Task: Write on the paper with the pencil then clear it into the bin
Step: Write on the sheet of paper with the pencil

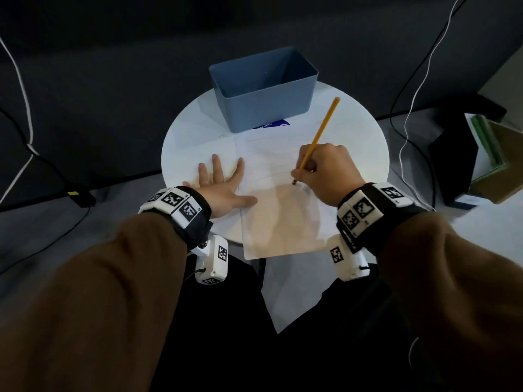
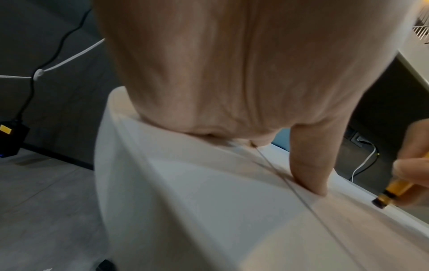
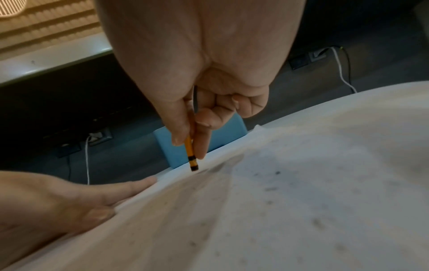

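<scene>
Fingers [image 3: 178,135] pinching pencil [image 3: 190,155], head view shows bin [image 1: 263,89]

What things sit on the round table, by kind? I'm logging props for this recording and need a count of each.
Paper sheets: 2, one under the left hand at and one under the pencil at
Pencils: 1, held by the right hand
Bins: 1, blue
Blue printed items half hidden beneath the bin: 1
Total: 5

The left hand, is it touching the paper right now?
Touching. The head view shows the left hand lying flat with its thumb on the paper edge.
</scene>
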`<state>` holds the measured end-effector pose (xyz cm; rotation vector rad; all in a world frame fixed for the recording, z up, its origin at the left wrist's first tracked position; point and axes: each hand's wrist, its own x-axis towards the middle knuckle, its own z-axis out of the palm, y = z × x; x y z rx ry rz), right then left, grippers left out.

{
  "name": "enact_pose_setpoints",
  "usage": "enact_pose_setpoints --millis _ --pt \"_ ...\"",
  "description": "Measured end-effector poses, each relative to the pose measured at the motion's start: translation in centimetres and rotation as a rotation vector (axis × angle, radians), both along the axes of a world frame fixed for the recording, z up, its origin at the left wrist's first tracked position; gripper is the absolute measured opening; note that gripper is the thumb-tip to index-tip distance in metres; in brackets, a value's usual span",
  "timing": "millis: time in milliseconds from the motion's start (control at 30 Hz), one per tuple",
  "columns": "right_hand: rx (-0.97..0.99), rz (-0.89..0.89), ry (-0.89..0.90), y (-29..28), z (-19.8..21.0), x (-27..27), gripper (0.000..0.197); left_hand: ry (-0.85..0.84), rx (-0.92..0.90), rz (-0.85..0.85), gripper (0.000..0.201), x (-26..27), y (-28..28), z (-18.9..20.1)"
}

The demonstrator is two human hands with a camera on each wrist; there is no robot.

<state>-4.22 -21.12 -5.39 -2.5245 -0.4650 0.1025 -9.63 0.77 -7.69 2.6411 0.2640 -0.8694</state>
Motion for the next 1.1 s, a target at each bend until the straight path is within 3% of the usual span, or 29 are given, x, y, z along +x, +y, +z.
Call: enact_pose_setpoints --millis 300,533,767,867,1100 --pt "-0.111 -0.121 -0.001 -4.7 0.8 0.3 0.017 0.018 0.025 -0.009 0.090 0.3 -0.1 0.0" --pt "-0.062 0.003 0.023 -3.2 -0.1 -1.3 0.020 0.018 0.025 -0.012 0.090 0.2 -0.1 0.1" --pt "-0.147 -0.157 -0.004 -5.4 0.5 -0.2 0.019 0.022 0.025 -0.014 0.089 0.2 -0.1 0.2" --pt "-0.045 -0.161 -0.008 -4.8 0.8 -0.2 0.021 0.016 0.034 -0.017 0.090 0.2 -0.1 0.2" --pt "0.470 -0.343 0.132 -4.5 1.2 0.7 0.014 -0.008 -0.008 -0.007 0.091 -0.1 -0.1 0.2"
